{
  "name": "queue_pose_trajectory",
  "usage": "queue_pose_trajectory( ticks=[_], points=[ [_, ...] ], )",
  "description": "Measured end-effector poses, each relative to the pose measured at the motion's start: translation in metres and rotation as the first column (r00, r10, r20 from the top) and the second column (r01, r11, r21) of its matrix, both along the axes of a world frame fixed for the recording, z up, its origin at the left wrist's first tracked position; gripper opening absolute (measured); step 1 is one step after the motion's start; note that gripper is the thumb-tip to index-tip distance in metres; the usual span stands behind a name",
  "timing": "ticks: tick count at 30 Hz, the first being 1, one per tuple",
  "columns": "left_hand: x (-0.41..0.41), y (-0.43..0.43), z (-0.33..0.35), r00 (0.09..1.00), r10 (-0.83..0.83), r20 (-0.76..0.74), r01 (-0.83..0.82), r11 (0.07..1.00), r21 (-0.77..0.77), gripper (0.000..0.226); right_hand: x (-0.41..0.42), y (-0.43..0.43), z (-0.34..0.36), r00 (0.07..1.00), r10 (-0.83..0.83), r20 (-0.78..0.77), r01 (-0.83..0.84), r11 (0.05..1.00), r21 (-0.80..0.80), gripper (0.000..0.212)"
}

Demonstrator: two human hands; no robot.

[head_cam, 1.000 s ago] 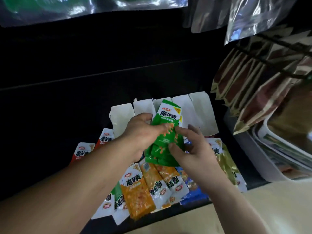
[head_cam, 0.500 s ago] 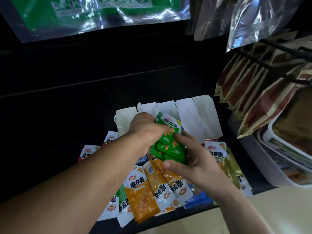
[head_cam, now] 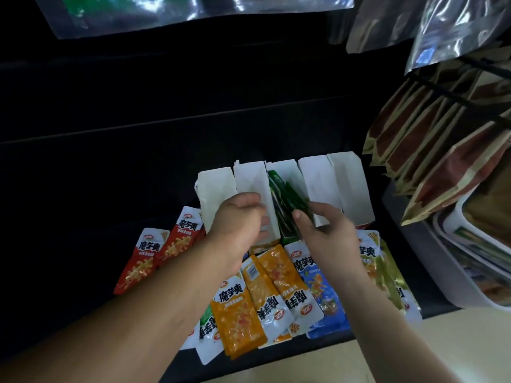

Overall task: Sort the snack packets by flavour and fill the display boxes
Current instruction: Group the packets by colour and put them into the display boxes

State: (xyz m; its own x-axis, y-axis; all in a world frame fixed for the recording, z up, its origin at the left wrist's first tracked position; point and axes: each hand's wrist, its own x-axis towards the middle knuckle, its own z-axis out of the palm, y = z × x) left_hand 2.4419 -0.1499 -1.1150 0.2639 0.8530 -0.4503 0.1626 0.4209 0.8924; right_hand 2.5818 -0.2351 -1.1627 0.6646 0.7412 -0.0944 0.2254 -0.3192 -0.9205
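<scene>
Pushing the green packets (head_cam: 284, 193) down into the middle one of the five white display boxes (head_cam: 318, 186) now. Held up in the air over the boxes half a second ago, with both hands pinching the bunch. Down inside now, standing on edge between two white flaps, tilted, with the top ends leaning toward the back.

Gripping the near end of the bunch with the right hand (head_cam: 323, 230): thumb on the left side, fingers (head_cam: 323, 210) bent over the right side, closed on the packets.

No longer pinching the green packets with the left hand (head_cam: 237, 219). Moved off a little to the left, up against the white flap just beside the packets. Bent fingers (head_cam: 250, 201) touching that flap, thumb low next to it. Hard to tell whether pinching the flap or only pushing it aside.

Lying loose in front of the boxes on the dark shelf (head_cam: 83, 217), in the same spots as before: two red packets (head_cam: 154, 258) on the left, orange packets (head_cam: 240, 316) in the middle beside the left arm, a blue packet (head_cam: 323, 294) next to the right wrist, and yellow-green packets (head_cam: 387, 277) at the right end. Some face up, some upside down, many lying over each other.

Off to the right, hanging in a row: brown bags (head_cam: 431, 167), with a white tub (head_cam: 453, 277) below. Up at the top, shiny silver bags (head_cam: 448, 31)
</scene>
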Motion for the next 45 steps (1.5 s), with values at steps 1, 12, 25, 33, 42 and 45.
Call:
queue_pose_trajectory(
  ticks=[1,12,25,33,42,45],
  points=[
    [-0.003,-0.002,-0.002,1.000,-0.012,-0.022,0.012,1.000,0.025,0.028,-0.001,-0.006,0.000,1.000,-0.010,0.020,0.010,1.000,-0.015,0.038],
    [-0.088,-0.031,-0.018,0.989,-0.054,-0.137,0.071,0.990,0.122,0.017,-0.089,-0.049,-0.017,0.941,0.331,0.070,-0.328,0.943,-0.051,0.019],
    [-0.200,-0.118,-0.144,0.354,-0.190,-0.916,0.887,0.377,0.265,0.058,-0.116,-0.071,-0.084,0.304,0.733,0.609,-0.426,0.676,-0.601,0.047],
    [-0.205,-0.123,-0.144,0.326,-0.096,-0.940,0.863,0.435,0.255,0.058,-0.103,-0.069,-0.090,0.403,0.656,0.638,-0.364,0.755,-0.546,0.046],
    [-0.213,-0.128,-0.141,0.426,-0.055,-0.903,0.798,0.493,0.347,0.044,-0.131,-0.063,-0.086,0.157,0.728,0.668,-0.401,0.665,-0.630,0.031],
    [-0.226,-0.117,-0.147,0.438,0.018,-0.899,0.706,0.612,0.356,0.047,-0.135,-0.061,-0.087,0.161,0.686,0.710,-0.452,0.690,-0.565,0.034]
  ],
)
